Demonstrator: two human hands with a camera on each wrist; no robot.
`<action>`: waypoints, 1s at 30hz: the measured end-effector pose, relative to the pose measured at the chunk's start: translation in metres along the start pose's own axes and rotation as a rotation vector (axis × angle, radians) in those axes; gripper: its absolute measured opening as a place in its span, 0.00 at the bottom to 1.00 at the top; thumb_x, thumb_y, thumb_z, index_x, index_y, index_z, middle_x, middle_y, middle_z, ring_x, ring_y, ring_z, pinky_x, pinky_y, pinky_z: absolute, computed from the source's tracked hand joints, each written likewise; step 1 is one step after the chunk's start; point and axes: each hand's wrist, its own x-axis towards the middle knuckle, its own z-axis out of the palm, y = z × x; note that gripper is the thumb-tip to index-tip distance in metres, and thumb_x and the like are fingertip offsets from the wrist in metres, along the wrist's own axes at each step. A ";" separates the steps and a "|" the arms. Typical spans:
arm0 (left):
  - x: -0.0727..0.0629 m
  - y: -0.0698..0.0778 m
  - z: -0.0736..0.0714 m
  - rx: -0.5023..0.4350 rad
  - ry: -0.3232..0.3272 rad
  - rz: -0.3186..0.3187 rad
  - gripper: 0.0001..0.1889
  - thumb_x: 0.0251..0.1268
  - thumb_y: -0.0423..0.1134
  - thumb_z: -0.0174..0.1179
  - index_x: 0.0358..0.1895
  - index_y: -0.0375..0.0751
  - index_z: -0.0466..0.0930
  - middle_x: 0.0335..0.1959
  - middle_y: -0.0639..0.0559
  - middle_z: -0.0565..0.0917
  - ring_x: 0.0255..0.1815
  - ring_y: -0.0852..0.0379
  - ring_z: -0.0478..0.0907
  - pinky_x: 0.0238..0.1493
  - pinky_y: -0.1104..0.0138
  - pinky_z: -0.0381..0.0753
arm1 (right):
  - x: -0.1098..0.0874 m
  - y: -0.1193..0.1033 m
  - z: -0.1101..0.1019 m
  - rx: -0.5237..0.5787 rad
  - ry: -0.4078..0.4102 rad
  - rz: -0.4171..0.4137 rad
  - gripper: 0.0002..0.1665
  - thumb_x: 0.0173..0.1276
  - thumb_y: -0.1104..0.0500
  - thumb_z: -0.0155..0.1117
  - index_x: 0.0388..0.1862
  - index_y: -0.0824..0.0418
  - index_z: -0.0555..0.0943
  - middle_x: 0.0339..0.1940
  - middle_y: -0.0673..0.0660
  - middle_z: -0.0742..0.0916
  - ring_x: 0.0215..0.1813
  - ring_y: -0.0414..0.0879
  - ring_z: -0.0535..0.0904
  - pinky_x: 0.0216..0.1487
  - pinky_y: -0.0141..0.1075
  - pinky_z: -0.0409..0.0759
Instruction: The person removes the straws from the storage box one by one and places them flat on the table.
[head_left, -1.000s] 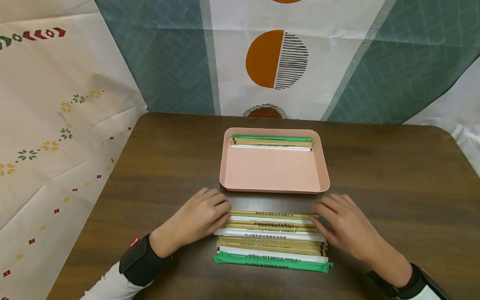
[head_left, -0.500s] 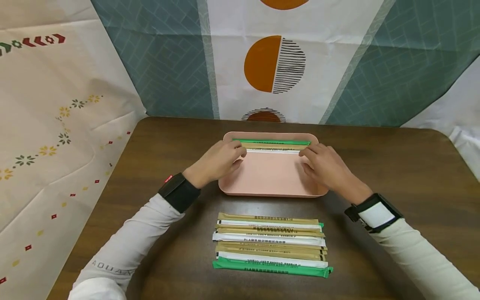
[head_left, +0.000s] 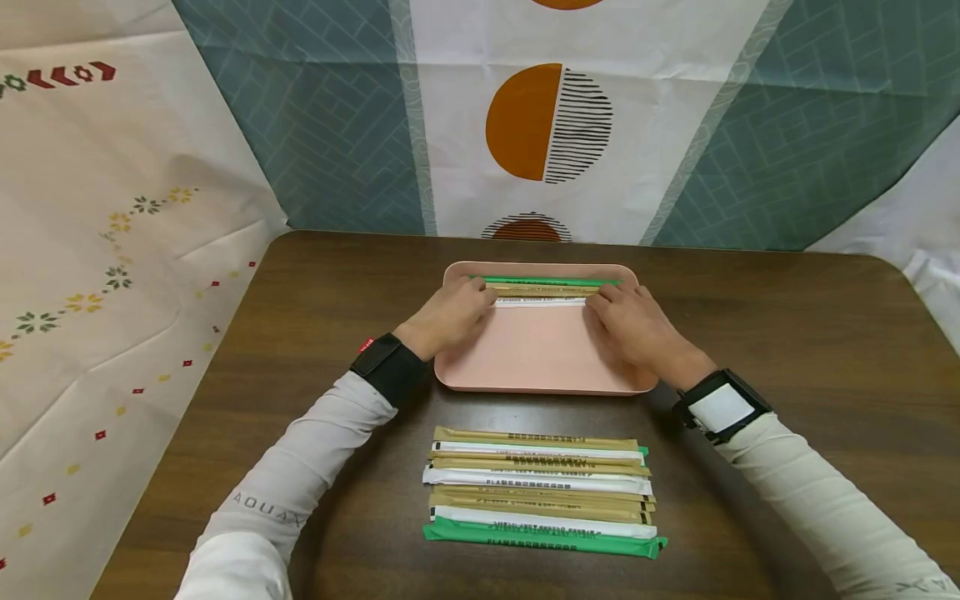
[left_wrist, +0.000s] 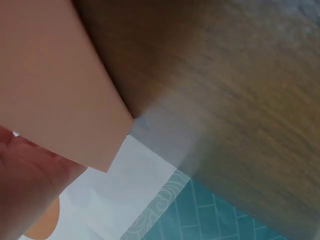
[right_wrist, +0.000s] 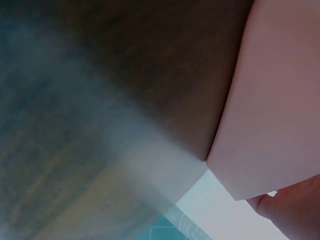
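- The left hand (head_left: 459, 310) is curling its fingers at the left ends of the strips, and the right hand (head_left: 628, 315) is doing likewise at the right ends; whether either is pinching one, I cannot tell, as the tray is hiding the fingertips in both wrist views.
- Between them, a white strip (head_left: 540, 302) is lying nearest the person, a tan strip (head_left: 540, 292) behind it and a green strip (head_left: 540, 282) at the back, all inside the pink tray (head_left: 540, 354) along its far wall.
- If the hands are pressing unevenly, one end could be skewing or riding over its neighbour; squeezing inward could be bowing a thin strip.
- Both forearms are reaching over the tray's near corners, so a dropping wrist could be tipping or sliding it across the wooden table (head_left: 810, 333).
- Nearer the person, a row of wrapped strips (head_left: 540, 482) is lying between the sleeves; a dragging sleeve could be scattering it.
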 end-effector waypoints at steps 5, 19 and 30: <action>0.000 0.000 0.003 0.076 0.019 -0.012 0.07 0.71 0.32 0.55 0.43 0.35 0.82 0.36 0.41 0.81 0.39 0.47 0.77 0.45 0.61 0.76 | 0.001 -0.001 0.002 -0.030 0.009 -0.011 0.15 0.66 0.69 0.63 0.52 0.70 0.78 0.43 0.65 0.80 0.50 0.58 0.75 0.50 0.53 0.73; 0.001 0.001 0.002 0.074 -0.007 -0.060 0.07 0.69 0.27 0.55 0.46 0.33 0.81 0.36 0.41 0.81 0.39 0.49 0.78 0.42 0.62 0.77 | 0.000 -0.001 0.008 -0.022 0.063 -0.027 0.15 0.66 0.71 0.62 0.51 0.71 0.76 0.38 0.64 0.79 0.44 0.58 0.75 0.48 0.51 0.71; -0.003 -0.002 0.005 0.035 0.038 -0.032 0.06 0.67 0.26 0.55 0.41 0.33 0.82 0.35 0.41 0.81 0.39 0.48 0.78 0.42 0.61 0.76 | -0.004 -0.002 0.004 0.022 0.094 -0.004 0.14 0.64 0.69 0.65 0.49 0.67 0.78 0.42 0.63 0.80 0.47 0.55 0.74 0.39 0.48 0.70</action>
